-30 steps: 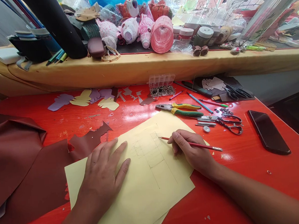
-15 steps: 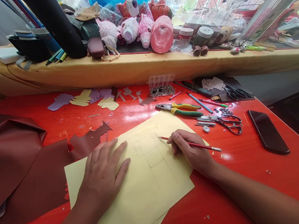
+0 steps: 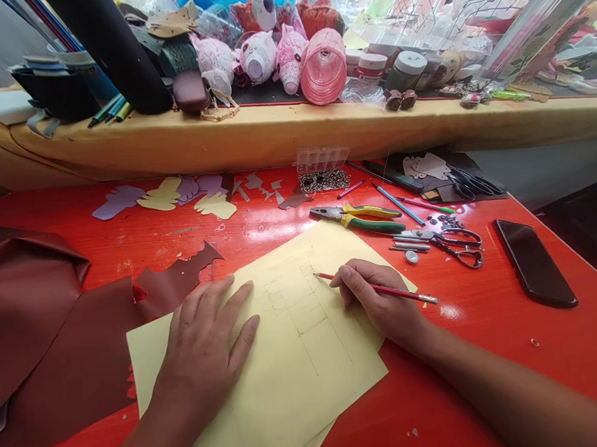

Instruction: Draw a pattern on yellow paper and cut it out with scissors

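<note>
My left hand [image 3: 204,342] lies flat with its fingers spread on a sheet of pale yellow paper [image 3: 331,375], holding nothing. My right hand [image 3: 377,299] grips a red pencil [image 3: 392,289], and its point rests on the paper's upper part. Faint pencil lines [image 3: 303,303] form a boxy pattern between my hands. A sheet of brown leather [image 3: 49,343] lies beside my left hand, with its cut edge partly under the paper.
The glossy red table [image 3: 461,368] holds combination pliers [image 3: 358,219], scissors [image 3: 454,242], a black phone [image 3: 535,263], pencils and paper cut-outs [image 3: 162,197]. Behind it, a yellow-covered shelf [image 3: 274,135] carries pink craft pieces and jars.
My right hand and the pencil have shifted slightly left across the paper. My left hand stays on the sheet. The whole view has shifted very slightly.
</note>
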`<state>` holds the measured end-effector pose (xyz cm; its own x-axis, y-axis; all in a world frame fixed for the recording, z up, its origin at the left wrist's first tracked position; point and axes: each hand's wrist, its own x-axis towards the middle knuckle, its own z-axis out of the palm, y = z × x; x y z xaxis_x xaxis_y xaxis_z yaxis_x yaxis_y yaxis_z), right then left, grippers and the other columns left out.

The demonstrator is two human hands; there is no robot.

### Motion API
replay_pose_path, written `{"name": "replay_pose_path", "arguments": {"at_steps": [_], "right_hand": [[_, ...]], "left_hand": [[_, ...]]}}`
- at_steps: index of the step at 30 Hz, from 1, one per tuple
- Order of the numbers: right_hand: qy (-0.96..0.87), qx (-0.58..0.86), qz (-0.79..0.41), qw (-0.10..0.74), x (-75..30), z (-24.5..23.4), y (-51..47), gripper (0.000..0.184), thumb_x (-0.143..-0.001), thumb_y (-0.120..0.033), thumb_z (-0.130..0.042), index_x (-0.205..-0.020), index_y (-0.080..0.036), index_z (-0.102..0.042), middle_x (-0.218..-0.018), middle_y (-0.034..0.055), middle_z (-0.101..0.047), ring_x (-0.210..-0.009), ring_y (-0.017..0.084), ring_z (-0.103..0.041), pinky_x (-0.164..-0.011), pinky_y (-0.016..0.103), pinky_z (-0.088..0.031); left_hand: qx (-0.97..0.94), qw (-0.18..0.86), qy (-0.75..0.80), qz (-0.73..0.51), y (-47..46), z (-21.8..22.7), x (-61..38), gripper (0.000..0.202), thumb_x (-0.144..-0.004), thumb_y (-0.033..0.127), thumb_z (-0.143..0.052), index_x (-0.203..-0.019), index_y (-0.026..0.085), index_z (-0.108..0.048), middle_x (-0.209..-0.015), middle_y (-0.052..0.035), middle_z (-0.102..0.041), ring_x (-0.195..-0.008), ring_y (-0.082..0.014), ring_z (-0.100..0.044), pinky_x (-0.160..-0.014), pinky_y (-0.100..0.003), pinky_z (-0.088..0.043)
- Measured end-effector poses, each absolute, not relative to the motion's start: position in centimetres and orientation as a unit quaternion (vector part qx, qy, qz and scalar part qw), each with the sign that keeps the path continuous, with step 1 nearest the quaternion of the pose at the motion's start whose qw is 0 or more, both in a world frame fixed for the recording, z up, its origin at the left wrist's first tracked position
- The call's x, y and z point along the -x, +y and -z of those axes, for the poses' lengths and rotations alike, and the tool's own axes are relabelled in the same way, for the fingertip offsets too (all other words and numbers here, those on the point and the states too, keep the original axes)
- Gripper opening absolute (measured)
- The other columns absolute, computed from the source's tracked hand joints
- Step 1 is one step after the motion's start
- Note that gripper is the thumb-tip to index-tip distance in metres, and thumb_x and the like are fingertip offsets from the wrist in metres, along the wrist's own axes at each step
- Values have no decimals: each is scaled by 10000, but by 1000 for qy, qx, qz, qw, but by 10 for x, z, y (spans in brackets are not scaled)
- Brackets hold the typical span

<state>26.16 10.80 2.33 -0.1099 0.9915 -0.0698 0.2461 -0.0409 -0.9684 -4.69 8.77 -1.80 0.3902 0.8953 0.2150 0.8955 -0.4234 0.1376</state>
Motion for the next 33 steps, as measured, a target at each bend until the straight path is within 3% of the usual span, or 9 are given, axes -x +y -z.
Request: {"name": "replay_pose_path", "arguments": {"at_steps": [10, 16, 26, 33], "right_hand": [[-583, 544, -468, 381, -260, -24, 109, 417, -1090, -482, -570, -812, -213, -724, -616, -19, -624, -568, 161, -585, -618, 310, -471], [-581, 544, -466, 386, -261, -24, 107, 437, -1085, -521, -573, -802, -218, -712, -599, -19, -618, -563, 166, -571, -595, 309, -468], [-582, 551, -459, 382, -262, -25, 109, 461, -1083, -545, -568, -788, -218, -705, -598, -12, -633, -560, 172, -586, -602, 317, -475], [-586, 553, -457, 377, -263, -26, 108, 458, -1088, -533, -559, -790, -217, -704, -599, -13, -635, -561, 173, -590, -595, 315, -468]], "left_hand": [[832, 9, -536, 143, 86, 12, 42, 452, -1082, 418, -471, -1473, 234, -606, -1478, -146, -612, -1323, -392, -554, -1046, -574, -482], [825, 9, -542, 162, 85, 8, 33, 445, -1100, 407, -421, -1422, 193, -642, -1437, -173, -625, -1299, -404, -559, -1041, -597, -479], [834, -1, -536, 132, 87, 17, 48, 471, -1066, 434, -504, -1503, 275, -582, -1503, -127, -604, -1346, -389, -552, -1063, -583, -486], [834, 4, -536, 131, 88, 19, 47, 472, -1068, 429, -506, -1505, 265, -577, -1503, -134, -601, -1346, -391, -551, -1065, -585, -481]]}}
